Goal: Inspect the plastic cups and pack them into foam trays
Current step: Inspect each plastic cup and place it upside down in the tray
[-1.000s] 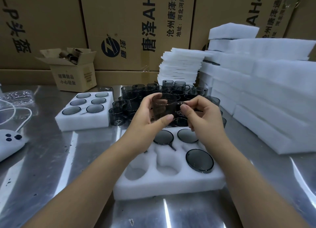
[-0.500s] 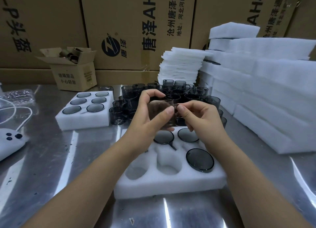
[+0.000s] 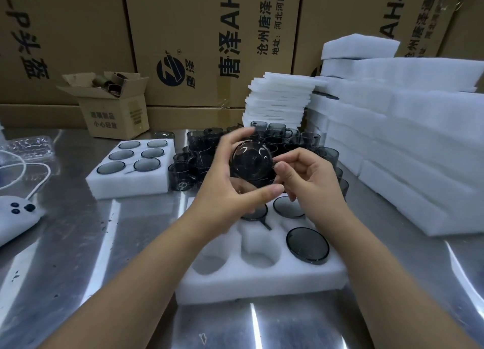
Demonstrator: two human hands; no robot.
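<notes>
Steel tabletop (image 3: 78, 257) backed by printed cartons (image 3: 183, 34), white foam stacks (image 3: 419, 144) at right. Mid-air above near foam tray (image 3: 262, 280): one dark plastic cup (image 3: 250, 162), round end turned toward camera, mouth or base, cannot tell which. left hand (image 3: 227, 189) fingers curled round cup, thumb below, forefinger over top. right hand (image 3: 311, 178) fingers pinching at cup's right edge, maybe the handle, too blurred to say. Reads as inspection step, not yet packing.

Done so far: far tray (image 3: 125, 186) at left full, six cups seated. Near foam tray with three in: packed cup (image 3: 307, 245) at front right, two more in back row.

Left to do: two front pockets (image 3: 258, 258) empty; back-left pocket hidden behind left hand, cannot tell. Big cluster of loose cups (image 3: 309, 139) behind hands waiting, touching one another, just beyond near foam tray. Judging by that pile, several trays to go; job nearer start than finish.
</notes>
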